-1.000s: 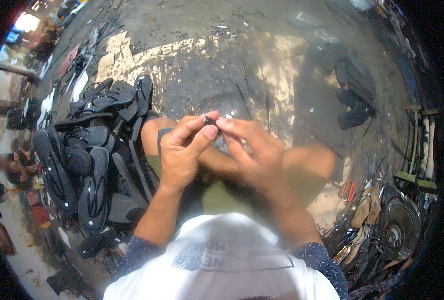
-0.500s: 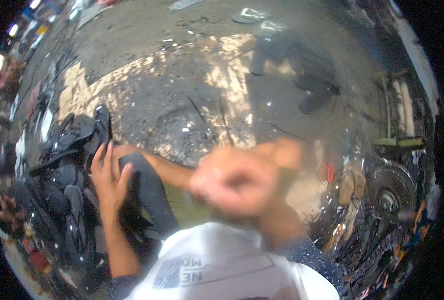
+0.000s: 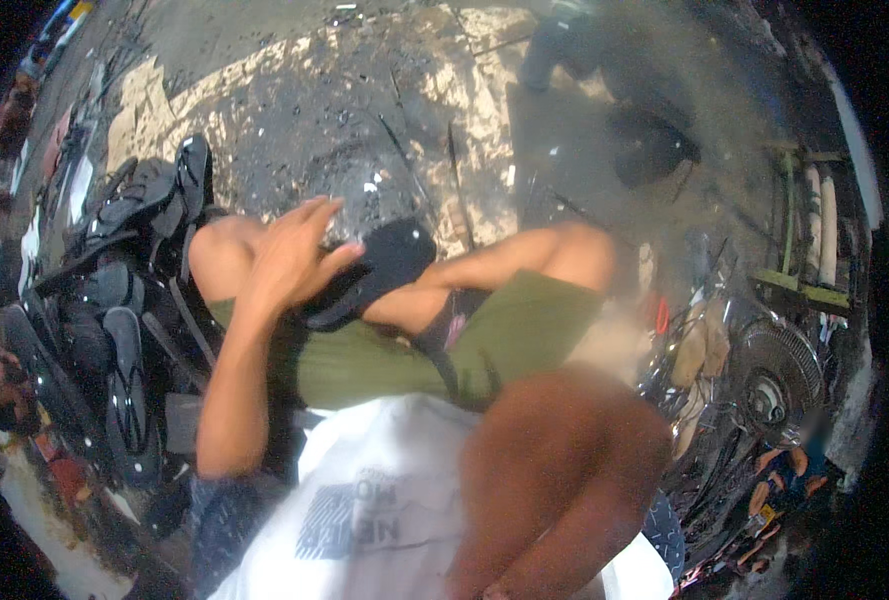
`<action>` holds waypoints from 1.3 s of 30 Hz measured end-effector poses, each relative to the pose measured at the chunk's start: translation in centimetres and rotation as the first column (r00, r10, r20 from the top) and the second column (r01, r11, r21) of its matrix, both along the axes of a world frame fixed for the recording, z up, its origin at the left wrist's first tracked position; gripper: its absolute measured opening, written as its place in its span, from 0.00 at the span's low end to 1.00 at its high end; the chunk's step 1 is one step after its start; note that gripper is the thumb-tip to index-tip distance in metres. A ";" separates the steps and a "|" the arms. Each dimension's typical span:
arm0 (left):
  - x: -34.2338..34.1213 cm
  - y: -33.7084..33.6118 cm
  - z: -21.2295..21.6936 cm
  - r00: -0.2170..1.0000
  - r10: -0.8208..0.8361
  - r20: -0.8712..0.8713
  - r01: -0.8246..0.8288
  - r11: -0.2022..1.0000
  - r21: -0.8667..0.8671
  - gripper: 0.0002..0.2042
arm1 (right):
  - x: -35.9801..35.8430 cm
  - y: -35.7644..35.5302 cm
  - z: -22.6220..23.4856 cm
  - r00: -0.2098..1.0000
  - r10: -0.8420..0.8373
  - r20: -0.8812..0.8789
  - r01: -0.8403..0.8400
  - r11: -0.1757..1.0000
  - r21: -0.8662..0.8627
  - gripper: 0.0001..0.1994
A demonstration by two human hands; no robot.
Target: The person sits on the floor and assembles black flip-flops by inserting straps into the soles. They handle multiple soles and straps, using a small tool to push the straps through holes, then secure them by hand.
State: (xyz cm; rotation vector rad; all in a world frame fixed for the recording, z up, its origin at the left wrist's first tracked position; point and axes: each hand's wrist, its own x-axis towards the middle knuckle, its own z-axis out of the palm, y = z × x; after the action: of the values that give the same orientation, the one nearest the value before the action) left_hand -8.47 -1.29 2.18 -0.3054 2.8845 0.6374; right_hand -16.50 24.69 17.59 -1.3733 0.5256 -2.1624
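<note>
My left hand [image 3: 299,255] is over my left shin, its fingers stretched out and the thumb apart. Next to the thumb and partly under the palm, a black sandal-like sole [image 3: 389,268] lies across my crossed legs. Whether the hand touches it, I cannot tell. My right arm [image 3: 564,450] is bent and raised close to the camera, blurred; its hand does not show. Left of my knee, black flip-flops [image 3: 132,400] are heaped, some leaning upright [image 3: 194,172].
Dirty cardboard [image 3: 234,85] covers part of the floor ahead, with thin dark sticks [image 3: 457,180] on it. To the right are red scissor-like handles [image 3: 661,315], a round fan [image 3: 774,375] and a green rack [image 3: 799,285]. A dark bundle [image 3: 649,148] sits farther off.
My left hand has moved right from the flip-flop heap to above my lap, where the black sole now lies. My right hand, a blurred fist over the lap before, has gone out of view.
</note>
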 end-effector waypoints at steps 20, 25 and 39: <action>-2.7 4.2 9.1 0.838 0.529 -0.135 -0.287 0.638 0.715 0.14 | -3.3 -4.9 -9.6 0.731 -0.571 -0.373 0.623 0.335 0.707 0.07; -1.4 5.1 10.6 0.829 0.524 -0.195 -0.218 0.624 0.750 0.12 | -2.5 -5.7 -7.7 0.673 -0.547 -0.499 0.712 0.295 0.637 0.07; -0.5 6.3 9.9 0.773 0.270 -0.574 -0.084 0.940 0.330 0.23 | -2.0 -5.1 -6.2 0.473 -0.500 -0.725 0.879 0.314 0.357 0.08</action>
State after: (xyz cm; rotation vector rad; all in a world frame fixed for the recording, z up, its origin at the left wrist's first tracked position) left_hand -9.01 5.05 12.07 -0.3951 3.3110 1.4173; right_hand -18.46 19.55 11.37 -1.2878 2.3560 -1.6845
